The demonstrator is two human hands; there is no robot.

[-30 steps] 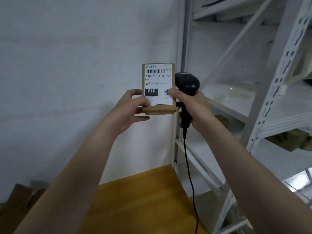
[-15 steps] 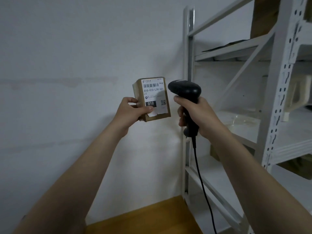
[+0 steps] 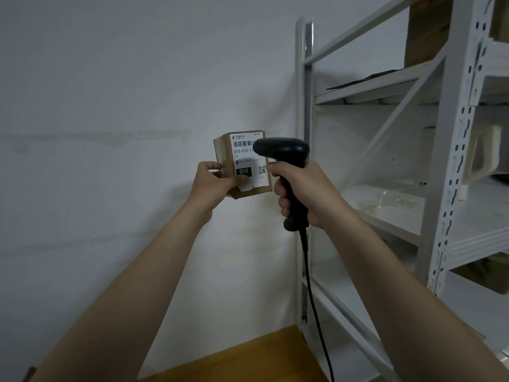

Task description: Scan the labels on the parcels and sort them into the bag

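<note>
Two hands: both raised in front of a white wall, each holding sth.
L hand: grip clamped on parcel, fingers on its left side, thumb on lower front.
Parcel: small brown box, held upright in the air, label facing cam. Label reads "010-010-L3…", black "010" block, barcode at top, QR at lower right; bottom edge torn.
R hand: grip clamped round scanner handle.
Scanner: black, head just in front of the parcel's upper right, covering part of the label. Touching or not: can't tell.
Cable: black, hangs down from the handle.
Shelf: white metal rack at right.
Floor: wood, at bottom.
</note>
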